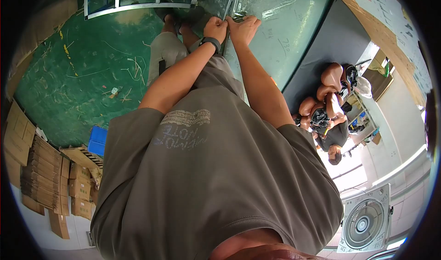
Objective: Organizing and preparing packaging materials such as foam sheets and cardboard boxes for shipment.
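Note:
My left hand (216, 28), with a black band on its wrist, is closed on the near edge of a large pale green glass sheet (280, 25). My right hand (244, 26) sits right beside it, almost touching, with its fingers curled over the same edge. A small dark object (239, 17) lies at my right fingertips; I cannot tell what it is. Crumpled clear film (216, 0) hangs just beyond the hands. My grey shirt (206, 177) and shorts fill the middle of the view, and my feet (177, 16) stand by the sheet's edge.
The glass sheet lies on a dark grey table (330, 44). An aluminium window frame (138, 5) lies on the green floor (82, 71). Stacked flat cardboard (46, 177) and a blue crate (98, 140) are at the left. Another person (328, 117) crouches at the right, near a box fan (365, 221).

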